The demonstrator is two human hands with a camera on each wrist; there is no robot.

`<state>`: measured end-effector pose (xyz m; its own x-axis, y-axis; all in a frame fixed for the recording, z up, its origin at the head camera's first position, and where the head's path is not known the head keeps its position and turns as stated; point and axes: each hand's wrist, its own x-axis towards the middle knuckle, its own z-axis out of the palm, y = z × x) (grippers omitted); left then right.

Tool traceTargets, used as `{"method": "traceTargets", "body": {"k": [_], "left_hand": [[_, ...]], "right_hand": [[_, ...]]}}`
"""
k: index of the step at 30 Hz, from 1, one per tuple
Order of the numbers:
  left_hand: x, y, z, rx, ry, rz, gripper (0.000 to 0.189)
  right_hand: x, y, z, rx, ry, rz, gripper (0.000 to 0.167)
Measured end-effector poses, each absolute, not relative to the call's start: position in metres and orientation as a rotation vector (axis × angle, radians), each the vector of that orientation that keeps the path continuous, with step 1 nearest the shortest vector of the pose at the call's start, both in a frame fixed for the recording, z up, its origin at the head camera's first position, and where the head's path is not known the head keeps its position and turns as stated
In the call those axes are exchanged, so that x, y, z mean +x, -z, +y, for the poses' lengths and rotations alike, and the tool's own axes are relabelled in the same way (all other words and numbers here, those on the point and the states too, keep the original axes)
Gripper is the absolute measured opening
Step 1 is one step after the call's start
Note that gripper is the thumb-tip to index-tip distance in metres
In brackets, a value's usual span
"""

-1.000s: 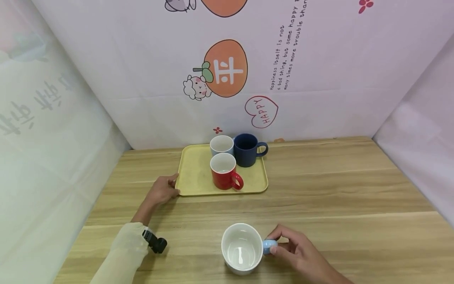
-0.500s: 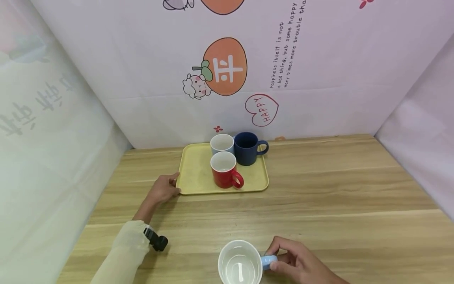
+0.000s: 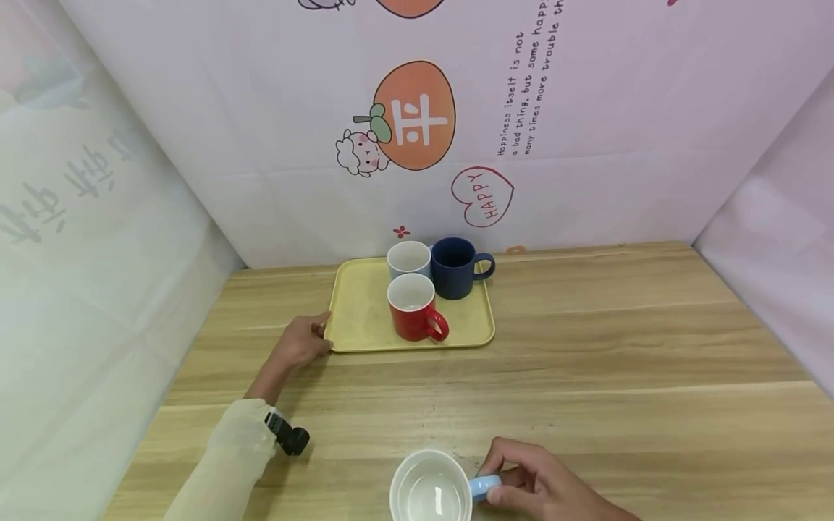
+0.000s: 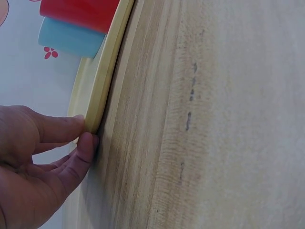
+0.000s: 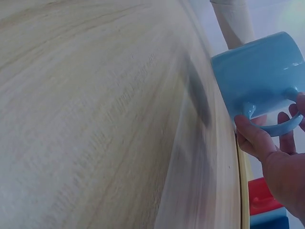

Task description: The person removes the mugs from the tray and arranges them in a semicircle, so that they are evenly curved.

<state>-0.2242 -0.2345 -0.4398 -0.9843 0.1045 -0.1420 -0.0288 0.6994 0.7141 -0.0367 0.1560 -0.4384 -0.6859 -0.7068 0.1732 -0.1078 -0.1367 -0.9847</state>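
My right hand (image 3: 528,481) grips the handle of a light blue mug (image 5: 259,71) with a white inside, at the near edge of the head view. In the right wrist view this mug's shadow lies on the wood beside its base. My left hand (image 3: 301,341) pinches the near left corner of a yellow tray (image 3: 355,311); the left wrist view shows thumb and fingers on its rim. On the tray stand a red mug (image 3: 405,322), a dark blue mug (image 3: 452,278) and another light blue mug (image 3: 408,253), partly hidden behind the red one.
The wooden table (image 3: 625,347) reaches back to a white printed cloth (image 3: 586,195) right behind the tray. More white cloth hangs at the left and right sides. A small black device (image 3: 289,434) is strapped to the left wrist.
My right hand has drawn the light blue mug toward the near edge and slightly left. My left hand stays at the tray corner; the view has tilted down a little.
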Motion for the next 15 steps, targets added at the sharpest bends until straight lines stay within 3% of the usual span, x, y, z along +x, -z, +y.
{"method": "traceTargets", "body": {"k": [15], "left_hand": [[-0.226,0.443,-0.236,0.045,-1.174,2.731,0.069]], "right_hand": [[-0.031,0.449,0.143,-0.852,1.912,1.452,0.009]]}}
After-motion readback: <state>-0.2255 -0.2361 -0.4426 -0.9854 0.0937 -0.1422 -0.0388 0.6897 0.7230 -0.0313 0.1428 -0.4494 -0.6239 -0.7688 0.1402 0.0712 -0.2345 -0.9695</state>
